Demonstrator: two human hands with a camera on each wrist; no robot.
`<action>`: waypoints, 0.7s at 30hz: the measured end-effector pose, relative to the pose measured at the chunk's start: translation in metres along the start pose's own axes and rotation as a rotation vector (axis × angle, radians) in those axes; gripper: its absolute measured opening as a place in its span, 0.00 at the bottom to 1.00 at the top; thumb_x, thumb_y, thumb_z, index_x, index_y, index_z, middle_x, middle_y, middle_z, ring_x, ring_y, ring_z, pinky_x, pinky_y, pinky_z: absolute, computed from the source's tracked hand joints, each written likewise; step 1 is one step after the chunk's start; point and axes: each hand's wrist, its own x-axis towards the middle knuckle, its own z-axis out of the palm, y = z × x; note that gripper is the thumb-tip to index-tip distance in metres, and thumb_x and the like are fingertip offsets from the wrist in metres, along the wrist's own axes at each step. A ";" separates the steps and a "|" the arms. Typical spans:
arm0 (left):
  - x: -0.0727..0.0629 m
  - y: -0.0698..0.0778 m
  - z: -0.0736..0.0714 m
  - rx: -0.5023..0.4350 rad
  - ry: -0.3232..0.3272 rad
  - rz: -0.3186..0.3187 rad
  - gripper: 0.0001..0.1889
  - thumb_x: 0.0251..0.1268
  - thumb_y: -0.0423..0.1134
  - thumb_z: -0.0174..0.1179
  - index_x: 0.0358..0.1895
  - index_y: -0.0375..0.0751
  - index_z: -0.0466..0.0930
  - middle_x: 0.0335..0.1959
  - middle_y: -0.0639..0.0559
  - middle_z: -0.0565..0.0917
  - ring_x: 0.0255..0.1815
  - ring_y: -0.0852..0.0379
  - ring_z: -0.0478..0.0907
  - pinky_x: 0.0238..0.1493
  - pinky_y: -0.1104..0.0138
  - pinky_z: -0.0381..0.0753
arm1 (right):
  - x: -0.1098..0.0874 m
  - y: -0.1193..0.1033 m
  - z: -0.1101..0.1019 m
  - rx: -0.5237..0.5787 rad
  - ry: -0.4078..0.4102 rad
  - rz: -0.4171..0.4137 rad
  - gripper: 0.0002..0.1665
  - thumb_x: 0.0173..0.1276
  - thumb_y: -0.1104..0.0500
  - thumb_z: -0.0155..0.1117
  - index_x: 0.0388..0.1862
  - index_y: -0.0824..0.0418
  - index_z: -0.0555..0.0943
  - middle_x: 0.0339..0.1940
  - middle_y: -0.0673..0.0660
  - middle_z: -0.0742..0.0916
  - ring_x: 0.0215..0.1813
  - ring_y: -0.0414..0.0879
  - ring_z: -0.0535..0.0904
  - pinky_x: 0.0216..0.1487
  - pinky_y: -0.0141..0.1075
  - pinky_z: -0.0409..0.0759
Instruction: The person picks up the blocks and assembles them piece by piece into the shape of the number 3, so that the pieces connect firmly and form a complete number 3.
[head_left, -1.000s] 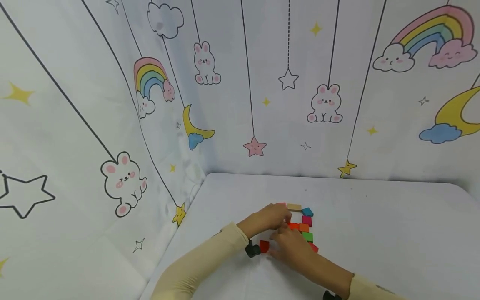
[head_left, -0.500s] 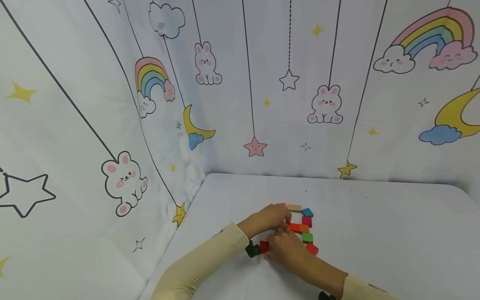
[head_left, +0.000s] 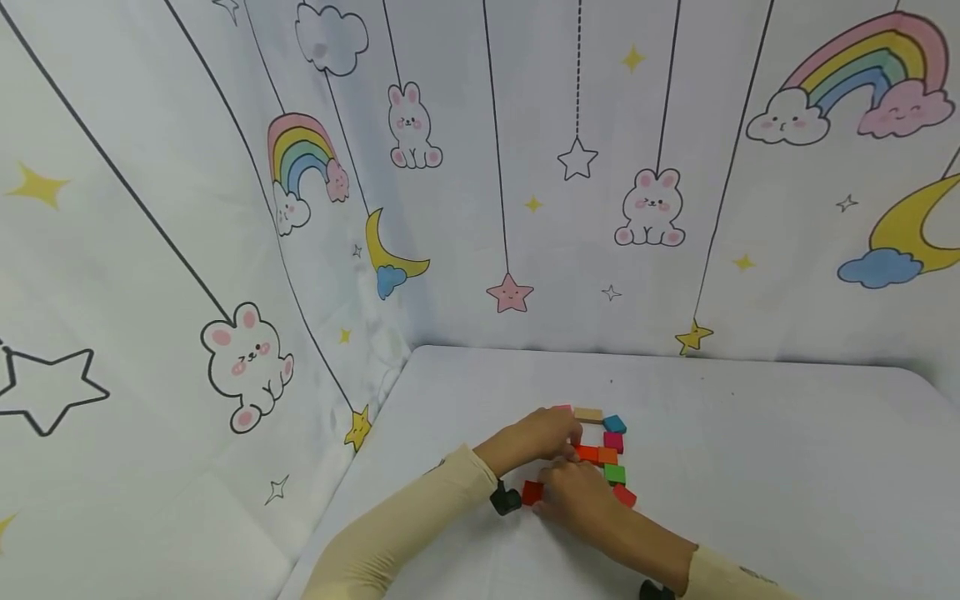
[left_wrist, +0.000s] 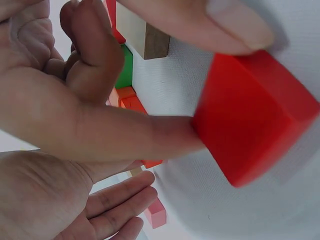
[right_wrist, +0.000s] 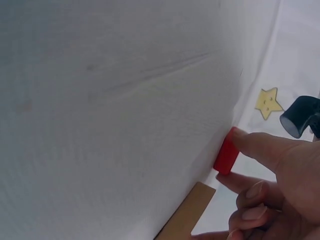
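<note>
My right hand [head_left: 581, 500] pinches a red block [head_left: 532, 492] between thumb and index finger, low over the white table. Up close in the left wrist view, that red block [left_wrist: 255, 115] tilts on its edge between the two fingertips. My left hand [head_left: 534, 437] rests just beyond, among the laid-out blocks. Its fingers lie fairly straight in the left wrist view, close to an orange block [left_wrist: 152, 163] and a pink block [left_wrist: 155, 213]. A wooden-coloured block [right_wrist: 187, 215] lies below the right hand; the head view hides it.
To the right of the hands runs a column of blocks: a blue one [head_left: 614, 423], a crimson one [head_left: 613, 442], a green one [head_left: 615, 474] and a red one [head_left: 624, 496]. A tan block [head_left: 588, 415] lies at the top. White printed cloth [head_left: 465, 208] hangs behind the table.
The right hand's fingers have come in around the red block and now pinch it. The block has shifted slightly right. The left hand has stayed in place.
</note>
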 end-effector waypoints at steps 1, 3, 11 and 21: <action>0.000 0.000 0.000 0.000 0.000 0.001 0.07 0.70 0.48 0.72 0.46 0.55 0.90 0.43 0.63 0.88 0.37 0.64 0.76 0.40 0.71 0.78 | -0.001 0.001 0.000 -0.006 -0.003 -0.001 0.18 0.55 0.48 0.86 0.34 0.56 0.88 0.22 0.44 0.81 0.29 0.40 0.75 0.37 0.39 0.85; 0.000 0.000 0.000 -0.009 -0.003 -0.002 0.07 0.70 0.47 0.72 0.46 0.55 0.90 0.43 0.63 0.87 0.37 0.64 0.76 0.40 0.71 0.79 | -0.002 0.004 -0.001 -0.008 -0.011 -0.003 0.18 0.55 0.47 0.86 0.34 0.56 0.87 0.22 0.44 0.81 0.28 0.39 0.76 0.37 0.38 0.85; -0.002 0.000 -0.002 0.003 0.018 0.021 0.06 0.69 0.46 0.72 0.46 0.54 0.91 0.43 0.63 0.88 0.39 0.65 0.76 0.46 0.69 0.80 | -0.010 0.015 -0.009 0.063 0.009 -0.014 0.19 0.54 0.50 0.87 0.37 0.59 0.89 0.30 0.47 0.89 0.29 0.41 0.82 0.36 0.35 0.86; -0.004 0.000 -0.001 -0.013 0.017 0.025 0.05 0.70 0.44 0.72 0.45 0.54 0.90 0.43 0.62 0.88 0.38 0.65 0.76 0.43 0.71 0.79 | -0.014 0.026 -0.010 0.126 -0.027 0.064 0.20 0.53 0.49 0.88 0.38 0.56 0.89 0.27 0.43 0.87 0.27 0.36 0.77 0.30 0.32 0.80</action>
